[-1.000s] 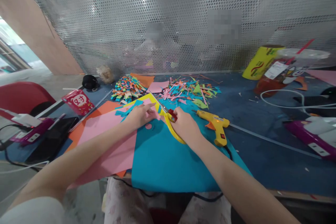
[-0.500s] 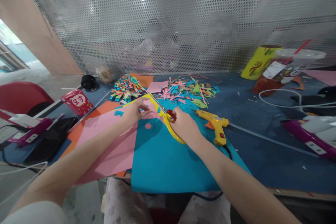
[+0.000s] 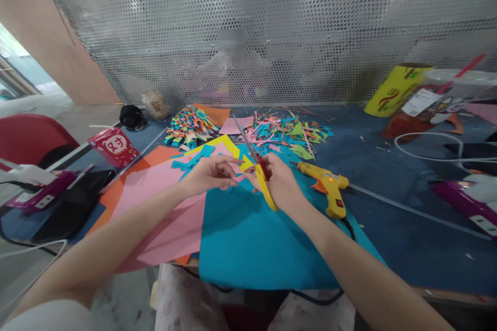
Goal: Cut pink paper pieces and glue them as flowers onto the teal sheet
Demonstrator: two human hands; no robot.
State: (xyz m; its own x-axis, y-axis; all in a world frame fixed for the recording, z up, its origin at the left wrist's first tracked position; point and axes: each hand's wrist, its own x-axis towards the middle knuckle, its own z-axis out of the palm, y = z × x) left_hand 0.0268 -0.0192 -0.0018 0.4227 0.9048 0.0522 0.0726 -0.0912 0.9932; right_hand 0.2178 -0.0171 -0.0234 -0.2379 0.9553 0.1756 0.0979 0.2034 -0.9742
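The yellow-handled scissors have swung farther forward; my left hand has shifted toward my right hand, whose grip encloses the handles above the blue paper sheet. Left grip: I cannot tell. Cutting appears paused.

We see a fairly dim, even indoor light, with daylight washing out the opening at far left. Bright streaks of glare run down the perforated metal screen, where a pixelated block masks one patch. A soft, faint shadow falls on the blue sheet below the left hand. Toward the right edge we find the plastic cup stretched and smeared (its label is unreadable to us).
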